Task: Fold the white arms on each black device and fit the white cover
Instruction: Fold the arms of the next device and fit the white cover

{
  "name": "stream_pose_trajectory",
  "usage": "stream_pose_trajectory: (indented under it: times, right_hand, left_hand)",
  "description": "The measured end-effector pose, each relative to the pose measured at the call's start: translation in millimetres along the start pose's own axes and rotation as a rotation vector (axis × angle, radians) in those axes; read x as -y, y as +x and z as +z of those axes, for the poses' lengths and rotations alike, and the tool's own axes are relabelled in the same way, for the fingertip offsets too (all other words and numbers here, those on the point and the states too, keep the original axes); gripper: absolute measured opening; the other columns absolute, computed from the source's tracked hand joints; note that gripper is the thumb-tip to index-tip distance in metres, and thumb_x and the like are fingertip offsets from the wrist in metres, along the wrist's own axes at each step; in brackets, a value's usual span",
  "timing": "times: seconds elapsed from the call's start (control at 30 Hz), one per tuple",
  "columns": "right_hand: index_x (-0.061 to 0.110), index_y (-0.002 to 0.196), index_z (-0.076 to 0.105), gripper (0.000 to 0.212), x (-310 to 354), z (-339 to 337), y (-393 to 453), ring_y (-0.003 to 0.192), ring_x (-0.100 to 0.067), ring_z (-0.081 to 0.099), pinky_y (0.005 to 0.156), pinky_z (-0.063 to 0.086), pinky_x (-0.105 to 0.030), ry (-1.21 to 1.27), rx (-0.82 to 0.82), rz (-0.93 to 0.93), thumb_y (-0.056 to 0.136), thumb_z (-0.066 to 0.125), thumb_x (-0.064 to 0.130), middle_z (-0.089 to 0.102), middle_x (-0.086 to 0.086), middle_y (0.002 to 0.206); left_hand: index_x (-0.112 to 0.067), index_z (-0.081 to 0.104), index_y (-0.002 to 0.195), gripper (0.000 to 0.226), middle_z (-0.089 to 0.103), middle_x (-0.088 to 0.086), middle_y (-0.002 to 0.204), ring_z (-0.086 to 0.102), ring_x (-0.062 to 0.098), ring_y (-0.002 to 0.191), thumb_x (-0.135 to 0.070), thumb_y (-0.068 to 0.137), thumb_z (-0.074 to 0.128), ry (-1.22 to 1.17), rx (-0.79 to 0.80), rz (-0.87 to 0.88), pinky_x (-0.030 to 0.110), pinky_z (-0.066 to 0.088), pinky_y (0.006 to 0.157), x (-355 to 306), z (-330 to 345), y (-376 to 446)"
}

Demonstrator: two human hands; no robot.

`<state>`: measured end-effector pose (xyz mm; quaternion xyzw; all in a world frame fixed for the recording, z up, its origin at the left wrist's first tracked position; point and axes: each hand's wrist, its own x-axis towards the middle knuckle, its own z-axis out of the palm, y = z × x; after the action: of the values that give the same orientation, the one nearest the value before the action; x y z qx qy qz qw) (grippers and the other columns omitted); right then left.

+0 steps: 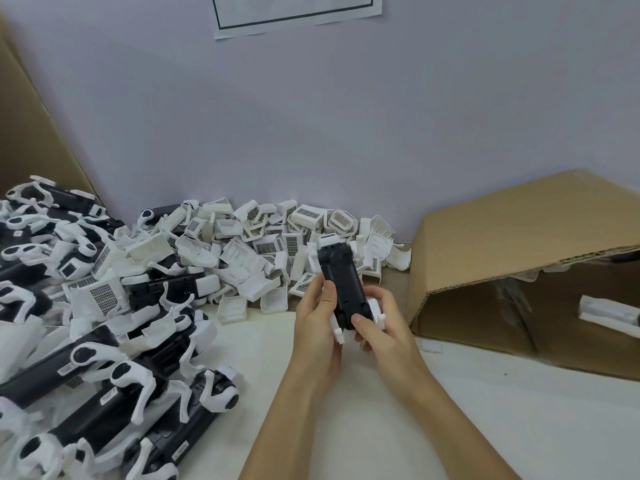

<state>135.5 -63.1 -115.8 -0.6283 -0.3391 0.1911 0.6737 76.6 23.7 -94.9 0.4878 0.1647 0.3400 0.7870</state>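
Both hands hold one black device [341,282] upright above the white table, in the middle of the view. My left hand [317,317] grips its left side, thumb lying on the black face. My right hand [377,323] grips the lower right side, thumb on the bottom end. White arms [337,332] stick out near the device's lower end, and a white piece [329,241] sits at its top. A heap of loose white covers [263,247] lies behind the device, along the wall.
A pile of black devices with white arms [90,341] fills the left side of the table. An open cardboard box [526,258] lies on its side at the right, something white inside. A cardboard sheet [31,133] leans at the far left.
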Motion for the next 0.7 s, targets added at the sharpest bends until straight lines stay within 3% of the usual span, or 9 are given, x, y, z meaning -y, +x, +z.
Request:
stream_pose_trajectory:
  times: [0.1, 0.27, 0.43, 0.57, 0.7]
  right_hand:
    - [0.042, 0.114, 0.052, 0.038, -2.1, -1.4, 0.2, 0.075, -0.004, 0.055, 0.073, 0.042, -0.026, -0.004, 0.006, -0.018, 0.078, 0.052, 0.030, 0.065, 0.024, 0.090]
    - [0.040, 0.113, 0.052, 0.038, -1.3, -1.1, -0.5, 0.067, -0.007, 0.050, 0.065, 0.043, -0.028, -0.017, 0.001, -0.034, 0.078, 0.050, 0.026, 0.064, 0.020, 0.084]
    - [0.041, 0.114, 0.050, 0.034, 0.6, -2.3, -2.3, 0.064, -0.003, 0.052, 0.062, 0.043, -0.019, -0.019, 0.009, -0.065, 0.083, 0.050, 0.029, 0.064, 0.024, 0.083]
    - [0.036, 0.115, 0.051, 0.033, 2.8, -0.9, -2.8, 0.065, -0.001, 0.054, 0.060, 0.044, -0.016, -0.009, 0.002, -0.076, 0.082, 0.053, 0.030, 0.063, 0.025, 0.083]
    - [0.037, 0.115, 0.052, 0.031, 1.9, -0.3, -1.5, 0.077, 0.004, 0.059, 0.068, 0.043, -0.015, -0.008, -0.008, -0.053, 0.085, 0.055, 0.030, 0.063, 0.027, 0.087]
  left_hand:
    - [-0.006, 0.062, 0.123, 0.031, 0.066, 0.020, 0.107, 0.064, 0.032, 0.094, -0.022, 0.105, 0.043, -0.001, -0.017, -0.006, 0.060, 0.047, 0.088, -1.1, 1.0, -1.1]
    - [-0.008, 0.063, 0.123, 0.030, 0.068, 0.022, 0.114, 0.066, 0.032, 0.100, -0.021, 0.104, 0.044, 0.002, -0.014, -0.016, 0.061, 0.045, 0.099, 0.1, -0.3, 0.8]
    - [-0.014, 0.068, 0.114, 0.032, 0.071, 0.015, 0.107, 0.069, 0.029, 0.095, -0.029, 0.091, 0.054, -0.034, 0.044, 0.003, 0.063, 0.046, 0.096, -1.1, -1.7, 0.8]
    - [-0.014, 0.069, 0.113, 0.026, 0.072, 0.016, 0.106, 0.068, 0.032, 0.095, -0.022, 0.099, 0.049, -0.049, 0.043, -0.005, 0.070, 0.041, 0.097, 1.0, -3.5, 2.6]
    - [-0.014, 0.070, 0.111, 0.026, 0.071, 0.017, 0.103, 0.068, 0.032, 0.091, -0.026, 0.095, 0.052, -0.031, 0.038, 0.017, 0.056, 0.049, 0.086, -0.1, -2.4, 1.5]
